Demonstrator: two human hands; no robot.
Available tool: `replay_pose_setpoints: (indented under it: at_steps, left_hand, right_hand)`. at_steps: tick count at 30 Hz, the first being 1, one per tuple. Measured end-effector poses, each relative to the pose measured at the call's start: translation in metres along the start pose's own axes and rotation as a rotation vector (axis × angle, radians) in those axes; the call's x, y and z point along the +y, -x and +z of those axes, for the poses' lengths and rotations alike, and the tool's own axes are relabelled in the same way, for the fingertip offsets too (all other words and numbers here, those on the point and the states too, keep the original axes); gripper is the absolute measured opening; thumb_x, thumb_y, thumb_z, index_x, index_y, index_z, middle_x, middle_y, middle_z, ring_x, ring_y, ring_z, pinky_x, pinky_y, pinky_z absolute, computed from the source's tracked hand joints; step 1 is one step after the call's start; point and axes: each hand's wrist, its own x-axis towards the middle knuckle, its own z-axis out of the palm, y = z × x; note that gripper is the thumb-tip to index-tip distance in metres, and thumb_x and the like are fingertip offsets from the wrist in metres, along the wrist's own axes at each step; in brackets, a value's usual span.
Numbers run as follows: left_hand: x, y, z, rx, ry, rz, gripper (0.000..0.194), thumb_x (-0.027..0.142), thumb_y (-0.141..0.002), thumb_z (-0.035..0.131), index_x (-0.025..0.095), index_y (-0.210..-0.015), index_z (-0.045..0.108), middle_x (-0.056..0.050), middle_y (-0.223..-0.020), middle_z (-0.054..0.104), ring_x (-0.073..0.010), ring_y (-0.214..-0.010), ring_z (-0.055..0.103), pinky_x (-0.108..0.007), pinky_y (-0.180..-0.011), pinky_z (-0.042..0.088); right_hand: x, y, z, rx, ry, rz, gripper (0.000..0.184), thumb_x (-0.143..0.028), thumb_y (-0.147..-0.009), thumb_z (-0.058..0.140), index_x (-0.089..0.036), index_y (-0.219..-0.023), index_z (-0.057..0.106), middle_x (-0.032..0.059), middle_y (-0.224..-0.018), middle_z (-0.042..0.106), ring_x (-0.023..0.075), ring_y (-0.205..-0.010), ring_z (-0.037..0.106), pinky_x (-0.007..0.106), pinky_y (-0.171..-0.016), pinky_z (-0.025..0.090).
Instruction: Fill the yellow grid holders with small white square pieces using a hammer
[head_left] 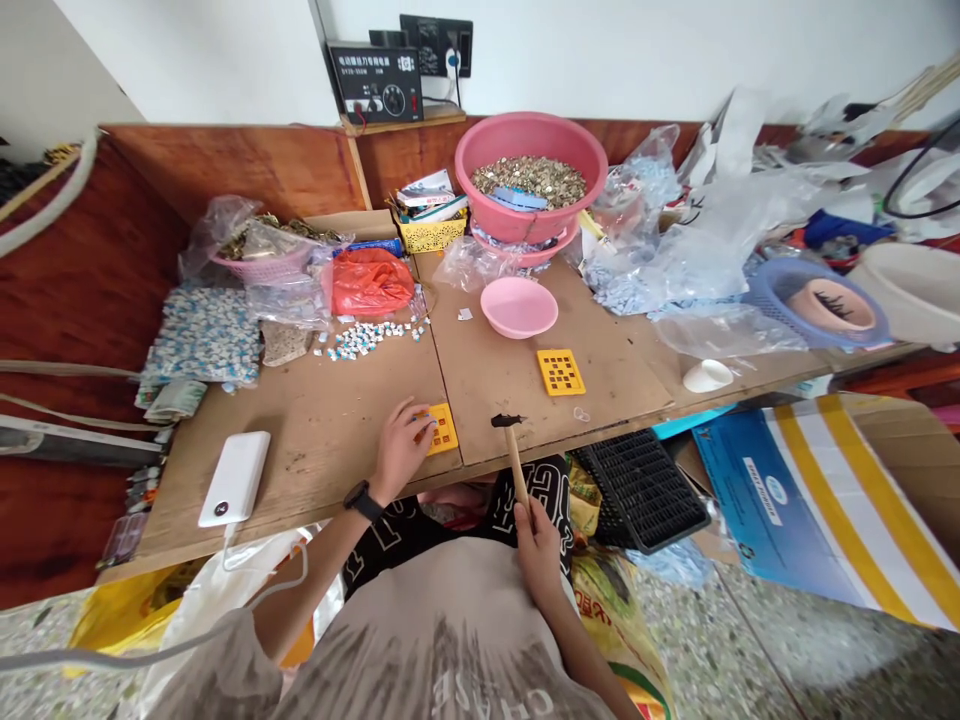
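Observation:
My right hand [537,540] is wrapped round the wooden handle of a hammer [516,462]. The dark hammer head is raised near the table's front edge. My left hand [403,448] reaches over a yellow slotted tray [445,430], its fingertips pinched at the tray's left part. A small blue-and-white piece seems to show between those fingertips, partly hidden. Dark squares sit in the tray's openings. A second yellow tray [561,372] lies farther right, with dark squares in it too. Loose white-and-blue pieces [364,340] are scattered beyond my left hand.
A pink bowl [519,308] stands mid-table, before a large pink basin [532,130] of metal pieces. A white power bank [235,478] with a cable lies at left. An orange-red bag [373,281], plastic bags [690,260] and a white cup [707,376] are also on the table.

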Motion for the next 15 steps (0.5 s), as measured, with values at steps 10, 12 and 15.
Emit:
replay_pose_setpoints:
  at_steps: [10,12,15]
  left_hand:
    - [-0.005,-0.007,-0.003,-0.023,-0.022,-0.017,0.02,0.03,-0.106,0.072,0.028,-0.105,0.092,-0.009,-0.142,0.081,-0.0374,-0.147,0.063,-0.064,-0.128,0.057]
    - [-0.006,-0.005,-0.001,0.005,0.002,-0.05,0.021,0.032,-0.107,0.071,0.028,-0.105,0.092,-0.009,-0.138,0.082,-0.0364,-0.143,0.064,-0.063,-0.127,0.057]
    - [-0.004,-0.003,-0.001,-0.015,-0.043,-0.036,0.023,0.033,-0.109,0.069,0.029,-0.105,0.091,-0.01,-0.139,0.081,-0.0376,-0.15,0.06,-0.062,-0.129,0.055]
  right_hand:
    - [-0.015,-0.01,0.001,-0.129,0.041,-0.052,0.064,-0.072,-0.114,0.052,-0.016,-0.125,0.08,0.0034,-0.079,0.073,0.0227,-0.07,0.064,0.031,-0.067,0.049]
    - [-0.018,-0.013,0.003,-0.142,0.048,-0.075,0.062,-0.07,-0.115,0.051,-0.016,-0.126,0.08,0.0034,-0.079,0.073,0.0224,-0.07,0.066,0.03,-0.068,0.049]
    - [-0.022,-0.02,0.003,-0.166,0.064,-0.113,0.06,-0.066,-0.117,0.05,-0.016,-0.131,0.08,0.0058,-0.086,0.078,0.0232,-0.073,0.07,0.03,-0.07,0.053]
